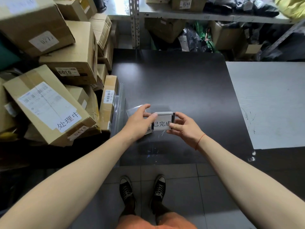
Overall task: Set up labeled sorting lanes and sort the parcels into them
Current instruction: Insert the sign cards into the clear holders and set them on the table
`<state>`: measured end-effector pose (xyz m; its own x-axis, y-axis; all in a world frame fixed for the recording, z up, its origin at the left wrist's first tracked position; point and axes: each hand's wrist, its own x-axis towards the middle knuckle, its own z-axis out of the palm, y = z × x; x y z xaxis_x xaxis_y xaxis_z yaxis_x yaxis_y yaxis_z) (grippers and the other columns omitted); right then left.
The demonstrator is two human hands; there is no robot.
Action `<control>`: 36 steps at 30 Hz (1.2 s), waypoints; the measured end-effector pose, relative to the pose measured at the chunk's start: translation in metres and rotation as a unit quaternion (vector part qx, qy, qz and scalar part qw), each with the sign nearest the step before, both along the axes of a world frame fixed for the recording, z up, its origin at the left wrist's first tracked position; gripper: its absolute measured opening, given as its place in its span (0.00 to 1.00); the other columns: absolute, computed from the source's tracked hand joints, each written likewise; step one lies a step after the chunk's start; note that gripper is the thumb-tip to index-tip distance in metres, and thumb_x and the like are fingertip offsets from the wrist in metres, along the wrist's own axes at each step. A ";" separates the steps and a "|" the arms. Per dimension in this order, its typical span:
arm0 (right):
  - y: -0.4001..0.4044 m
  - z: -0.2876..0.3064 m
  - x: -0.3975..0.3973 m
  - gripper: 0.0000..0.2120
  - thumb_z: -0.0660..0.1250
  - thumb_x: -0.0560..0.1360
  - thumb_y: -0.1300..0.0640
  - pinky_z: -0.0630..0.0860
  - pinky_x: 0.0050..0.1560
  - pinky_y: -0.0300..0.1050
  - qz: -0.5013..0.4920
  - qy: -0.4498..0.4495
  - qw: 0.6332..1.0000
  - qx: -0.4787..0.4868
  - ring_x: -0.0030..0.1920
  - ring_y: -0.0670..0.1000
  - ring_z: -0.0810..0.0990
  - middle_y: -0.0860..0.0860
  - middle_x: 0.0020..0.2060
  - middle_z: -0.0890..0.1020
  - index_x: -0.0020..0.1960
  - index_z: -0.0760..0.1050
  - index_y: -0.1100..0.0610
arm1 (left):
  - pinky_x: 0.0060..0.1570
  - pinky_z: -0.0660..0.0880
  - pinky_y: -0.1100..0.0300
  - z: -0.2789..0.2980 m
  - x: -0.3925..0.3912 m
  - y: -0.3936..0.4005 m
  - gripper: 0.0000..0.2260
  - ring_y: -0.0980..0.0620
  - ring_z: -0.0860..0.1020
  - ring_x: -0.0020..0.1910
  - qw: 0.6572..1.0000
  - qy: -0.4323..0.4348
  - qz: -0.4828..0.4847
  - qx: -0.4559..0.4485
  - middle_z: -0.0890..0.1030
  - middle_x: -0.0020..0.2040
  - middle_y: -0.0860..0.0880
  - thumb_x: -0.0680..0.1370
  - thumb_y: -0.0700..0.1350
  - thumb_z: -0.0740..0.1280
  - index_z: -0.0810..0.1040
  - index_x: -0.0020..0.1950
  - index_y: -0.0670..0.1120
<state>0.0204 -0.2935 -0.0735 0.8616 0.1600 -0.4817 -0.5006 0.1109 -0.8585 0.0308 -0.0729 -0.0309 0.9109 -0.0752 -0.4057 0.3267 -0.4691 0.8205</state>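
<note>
Both hands, left hand [140, 119] and right hand [183, 126], pinch the white paper label printed 已完成 [162, 123] inside its clear plastic sleeve [135, 110], above the dark tabletop [173, 80].

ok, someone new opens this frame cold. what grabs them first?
Probably the white label card printed 已完成, held over the near edge of the dark table between the left hand and right hand. Next, the heap of cardboard boxes at left, the nearest box carrying a 处理中 label. Then the packed metal shelving behind the table.
</note>
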 end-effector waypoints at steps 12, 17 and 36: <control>0.001 0.010 0.004 0.27 0.65 0.80 0.74 0.86 0.53 0.51 0.027 -0.027 0.999 -0.028 0.53 0.58 0.85 0.60 0.50 0.76 0.76 0.74 0.55 | 0.53 0.82 0.47 0.003 0.010 0.011 0.04 0.46 0.84 0.55 0.963 0.072 0.194 -0.171 0.88 0.52 0.45 0.80 0.40 0.74 0.88 0.52 0.45; -0.007 0.004 0.001 0.15 0.63 0.82 0.74 0.86 0.53 0.47 0.037 -0.009 0.998 -0.048 0.55 0.59 0.84 0.65 0.55 0.80 0.66 0.78 0.66 | 0.52 0.85 0.48 -0.001 0.014 0.022 0.05 0.46 0.87 0.52 0.966 0.017 0.213 -0.147 0.88 0.47 0.46 0.82 0.38 0.72 0.86 0.48 0.46; -0.016 -0.028 0.007 0.10 0.66 0.80 0.74 0.85 0.57 0.53 0.048 -0.002 0.990 -0.135 0.57 0.63 0.85 0.61 0.53 0.82 0.49 0.79 0.60 | 0.55 0.81 0.48 -0.025 0.006 0.027 0.03 0.50 0.78 0.54 0.966 -0.166 0.166 0.107 0.79 0.52 0.50 0.85 0.45 0.65 0.78 0.53 0.48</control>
<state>0.0278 -0.3091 -0.1020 0.8512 0.1068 -0.5139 -0.4937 -0.1695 -0.8530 0.0369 -0.0458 -0.0557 0.9530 0.2969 -0.0612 0.2241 -0.5539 0.8019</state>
